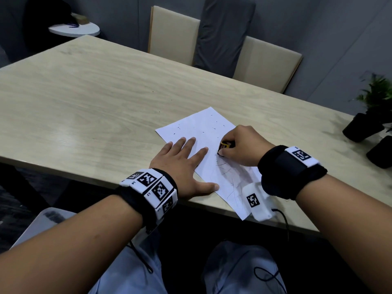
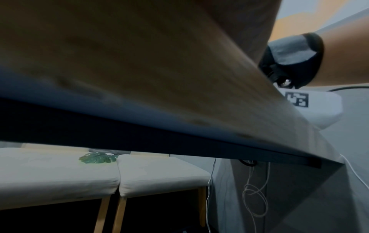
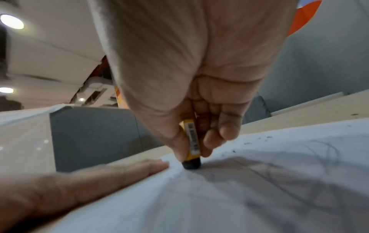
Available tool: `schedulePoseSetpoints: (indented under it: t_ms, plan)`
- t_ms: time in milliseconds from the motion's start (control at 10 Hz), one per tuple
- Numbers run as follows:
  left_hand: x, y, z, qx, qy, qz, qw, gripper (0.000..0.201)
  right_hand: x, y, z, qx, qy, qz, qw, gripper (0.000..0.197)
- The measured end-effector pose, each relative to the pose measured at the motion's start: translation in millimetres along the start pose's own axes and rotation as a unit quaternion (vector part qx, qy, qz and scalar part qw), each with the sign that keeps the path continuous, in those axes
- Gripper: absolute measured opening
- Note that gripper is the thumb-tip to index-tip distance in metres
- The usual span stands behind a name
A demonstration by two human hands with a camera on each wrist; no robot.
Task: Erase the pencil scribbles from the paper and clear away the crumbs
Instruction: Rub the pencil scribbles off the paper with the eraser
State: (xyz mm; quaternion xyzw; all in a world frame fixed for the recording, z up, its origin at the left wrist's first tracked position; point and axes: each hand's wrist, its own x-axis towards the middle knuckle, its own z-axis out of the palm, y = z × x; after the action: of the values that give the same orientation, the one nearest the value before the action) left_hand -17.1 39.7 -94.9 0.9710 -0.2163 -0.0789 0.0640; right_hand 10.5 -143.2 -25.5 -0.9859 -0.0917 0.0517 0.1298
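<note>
White paper sheet (image 1: pixel 203 132) pinned flat by left hand (image 1: pixel 180 164), fingers spread.
Right hand (image 1: pixel 241 145) pinches yellow-sleeved black eraser (image 3: pixel 192 145); grey pencil scribbles (image 1: pixel 231 177) partly hidden, perhaps continuing beneath that wrist.

No legible txt; barcode on eraser (image 3: pixel 193 138) sleeve unreadable.

One sheet of paper (image 1: pixel 203 132) is lying on the one table (image 1: pixel 84 92), with one eraser (image 1: pixel 224 145) standing on it. Two hands are working there, left hand (image 1: pixel 180 164) and right hand (image 1: pixel 241 145). Two beige chairs (image 1: pixel 171 35) are standing at the far side, and two dark pots (image 1: pixel 360 128) are sitting at the right.
</note>
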Motion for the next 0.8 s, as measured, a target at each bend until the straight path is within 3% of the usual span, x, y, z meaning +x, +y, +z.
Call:
schedulePoseSetpoints:
  t_ms: [200, 400, 500, 800]
  plan:
    - [0, 0, 0, -0.004, -0.002, 0.002, 1.0, 0.102, -1, 3, -7, -0.033, -0.081, 0.013, 0.996, 0.012]
    - [-1, 0, 0, -0.003, 0.001, 0.001, 1.0, 0.102, 2, -4, -4, -0.021, -0.02, -0.001, 1.0, 0.013]
    - [0, 0, 0, -0.002, 0.001, 0.002, 1.0, 0.102, -3, -4, -7, -0.043, -0.089, -0.004, 0.995, 0.013]
    - [-1, 1, 1, -0.005, 0.007, 0.0, 1.0, 0.107, -5, -7, -1, -0.014, -0.033, 0.0, 0.999, 0.013]
